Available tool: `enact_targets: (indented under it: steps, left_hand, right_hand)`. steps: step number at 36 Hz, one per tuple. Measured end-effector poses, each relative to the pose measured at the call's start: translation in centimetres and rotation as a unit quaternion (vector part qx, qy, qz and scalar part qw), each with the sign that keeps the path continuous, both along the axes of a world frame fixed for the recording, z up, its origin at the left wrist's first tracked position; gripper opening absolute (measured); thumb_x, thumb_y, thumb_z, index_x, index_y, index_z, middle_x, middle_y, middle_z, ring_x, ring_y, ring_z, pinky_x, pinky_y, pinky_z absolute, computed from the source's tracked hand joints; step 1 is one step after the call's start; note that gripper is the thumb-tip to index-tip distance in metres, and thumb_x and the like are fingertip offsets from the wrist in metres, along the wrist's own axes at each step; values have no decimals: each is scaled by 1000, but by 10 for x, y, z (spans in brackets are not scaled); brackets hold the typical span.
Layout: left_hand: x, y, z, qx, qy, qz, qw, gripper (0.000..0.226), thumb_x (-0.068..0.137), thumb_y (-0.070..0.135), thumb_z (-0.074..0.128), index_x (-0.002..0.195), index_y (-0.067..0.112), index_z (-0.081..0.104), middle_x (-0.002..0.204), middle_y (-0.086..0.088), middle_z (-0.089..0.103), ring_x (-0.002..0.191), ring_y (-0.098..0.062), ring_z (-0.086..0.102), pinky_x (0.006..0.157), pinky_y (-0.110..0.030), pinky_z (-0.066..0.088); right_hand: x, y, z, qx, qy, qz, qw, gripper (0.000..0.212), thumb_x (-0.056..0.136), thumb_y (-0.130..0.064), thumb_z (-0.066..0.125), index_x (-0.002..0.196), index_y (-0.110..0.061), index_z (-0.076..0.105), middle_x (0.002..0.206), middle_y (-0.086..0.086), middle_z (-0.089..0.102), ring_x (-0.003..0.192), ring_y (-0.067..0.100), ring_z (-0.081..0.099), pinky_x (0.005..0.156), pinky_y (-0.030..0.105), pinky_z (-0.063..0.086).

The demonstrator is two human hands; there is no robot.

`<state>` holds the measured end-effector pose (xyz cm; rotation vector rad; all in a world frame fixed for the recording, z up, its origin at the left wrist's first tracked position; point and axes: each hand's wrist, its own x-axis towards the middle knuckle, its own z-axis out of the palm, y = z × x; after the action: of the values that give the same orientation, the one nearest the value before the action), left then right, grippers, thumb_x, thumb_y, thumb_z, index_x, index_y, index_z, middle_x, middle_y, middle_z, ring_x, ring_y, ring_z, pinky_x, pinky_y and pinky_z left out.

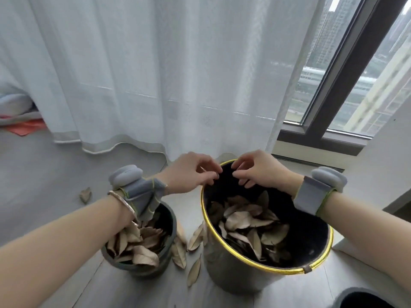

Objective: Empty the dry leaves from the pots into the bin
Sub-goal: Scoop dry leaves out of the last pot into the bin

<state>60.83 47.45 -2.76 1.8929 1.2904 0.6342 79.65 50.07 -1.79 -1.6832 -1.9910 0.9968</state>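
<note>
Head view: the left hand (191, 172) and right hand (258, 170) hover over the far rim of the gold-rimmed bin (262, 268), fingers curled, gripping nothing visible. Dry leaves (249, 227) lie in the bin, and more fill the dark pot (155, 266) just left of it.

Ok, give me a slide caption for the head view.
Both hands over the leaf-filled bin, pot of leaves beside it.

No text, label, brand or number could be read anywhere — not on the pots, the bin, or the wrist bands.
</note>
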Motion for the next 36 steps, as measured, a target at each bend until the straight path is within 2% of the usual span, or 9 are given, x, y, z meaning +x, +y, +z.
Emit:
enact_targets:
  steps: [4,6,9,13,16,21,24,30,36]
  left_hand:
    - [-60,-10,0,-19,3,94,995,13,91,9,58,101,15,65,96,-6,71,77,-11,65,72,-19,53]
    - [-83,-16,-7,-76,91,87,989,18,89,13,61,107,18,62,105,-5,69,88,-13,65,79,-20,52]
    - [-116,-32,-21,-157,265,37,951,47,83,30,70,125,23,54,126,4,58,110,-10,57,94,-20,44]
    - [-129,-50,-44,-121,410,-2,904,75,73,46,75,136,28,41,134,4,44,123,-14,43,103,-26,37]
    - [-137,-62,-62,-93,425,-7,900,78,71,47,75,137,27,39,134,3,41,123,-15,41,102,-31,40]
    - [-139,-69,-79,-34,460,-18,887,73,73,46,72,136,26,39,134,5,42,124,-16,40,95,-33,43]
    - [-133,-66,-84,-30,472,-35,880,66,76,45,70,132,23,42,129,2,48,121,-19,42,93,-34,43]
    - [-122,-64,-94,-11,494,-28,869,53,81,41,65,126,19,45,125,-2,50,118,-22,43,86,-34,43]
    - [-122,-64,-99,-33,421,14,906,44,80,34,66,115,16,46,120,-2,50,115,-21,42,82,-31,42]
  right_hand:
    - [-60,-13,2,60,31,57,996,11,84,-8,67,93,-3,65,67,3,61,56,20,62,55,27,57]
    - [-86,-23,0,75,23,91,993,13,83,-13,68,93,-5,67,70,0,62,57,18,62,58,27,56]
    - [-125,-37,-10,80,-20,156,984,23,81,-21,69,99,-7,67,82,2,66,64,15,59,62,23,50]
    - [-151,-51,-31,57,-131,223,964,42,81,-30,68,117,-9,62,109,8,65,98,23,61,82,29,50]
    - [-166,-62,-50,6,-210,274,938,51,82,-34,68,124,-8,55,119,9,60,107,24,59,90,32,51]
    - [-181,-69,-77,-14,-297,313,902,66,79,-42,70,129,-8,43,124,14,48,111,31,53,91,37,49]
    - [-184,-69,-87,-17,-302,309,902,64,81,-37,68,130,-7,42,125,14,51,112,30,55,89,36,49]
    - [-187,-70,-104,-22,-286,278,917,36,87,-18,61,120,-6,53,118,13,61,105,29,62,87,35,52]
    - [-185,-69,-106,-35,-233,213,948,29,85,-8,62,114,-8,59,115,10,63,104,25,62,92,35,52]
